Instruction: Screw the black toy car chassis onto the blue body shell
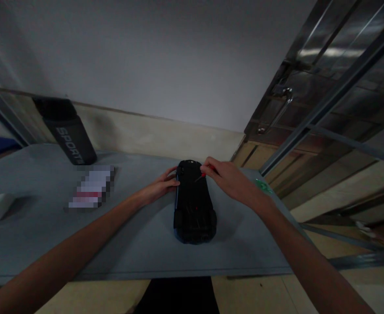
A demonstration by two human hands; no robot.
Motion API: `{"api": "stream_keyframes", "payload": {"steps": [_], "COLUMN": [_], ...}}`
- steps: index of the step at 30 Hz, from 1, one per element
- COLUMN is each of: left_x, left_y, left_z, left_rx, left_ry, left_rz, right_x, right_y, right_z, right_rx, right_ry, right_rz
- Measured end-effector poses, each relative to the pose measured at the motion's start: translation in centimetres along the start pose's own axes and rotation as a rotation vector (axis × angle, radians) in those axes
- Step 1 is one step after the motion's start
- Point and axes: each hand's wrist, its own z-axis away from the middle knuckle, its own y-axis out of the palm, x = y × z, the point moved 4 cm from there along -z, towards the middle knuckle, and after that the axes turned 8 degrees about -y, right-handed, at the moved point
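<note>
Steadying the black toy car (pixel 194 209) from its left side, the left hand (pixel 159 187) rests open fingers against the body. Right hand (pixel 233 179) fingers pinch a small red screwdriver (pixel 202 175), tip on the car's far end. Car lies mid-surface (pixel 129 244), looks underside up. Sports bottle (pixel 69 135) stands far left.

Black toy car (pixel 194 209) lies underside-up against the left hand's (pixel 161 186) fingertips. A red screwdriver (pixel 202 175), pinched in the right hand (pixel 231 179), tilts onto it.

The toy car (pixel 194 209) is matt black plastic, the table (pixel 139 248) smooth and dull. At two o'clock, a metal door (pixel 326 87) shines.
</note>
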Motion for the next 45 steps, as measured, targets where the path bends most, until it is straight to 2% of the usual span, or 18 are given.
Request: {"api": "stream_keyframes", "payload": {"steps": [3,8,13,20,24,30,35,41,45], "left_x": [0.1,0.3,0.4,0.6,0.7,0.9,0.9,0.8,0.8], "left_y": [0.0,-0.1,-0.2,-0.2,-0.3,-0.6,-0.6,-0.6,-0.5], "left_z": [-0.1,-0.3,-0.6,-0.6,-0.7,-1.0,-1.0,-1.0,-0.8], "left_rx": [0.007,0.014,0.005,0.008,0.020,0.011,0.018,0.021,0.034], "left_ry": [0.013,0.018,0.013,0.019,0.029,0.041,0.060,0.065,0.061], "left_rz": [0.014,0.036,0.065,0.078,0.068,0.038,0.049,0.054,0.039], "right_x": [1.9,3.1,3.8,6.3,6.9,7.4,7.0,6.7,6.6], "right_y": [1.1,2.8,2.8,2.6,2.6,2.8,3.0,3.3,3.2], "right_z": [-0.9,-1.9,-2.8,-4.6,-5.2,-5.4,-5.4,-5.2,-5.3], "right_rx": [0.092,0.173,0.256,0.376,0.367,0.372,0.342,0.315,0.326], "right_ry": [-0.050,-0.078,-0.033,-0.030,0.019,-0.066,0.005,-0.081,-0.025], "right_rz": [-0.141,-0.142,-0.012,0.270,0.389,0.342,0.384,0.291,0.358]}}
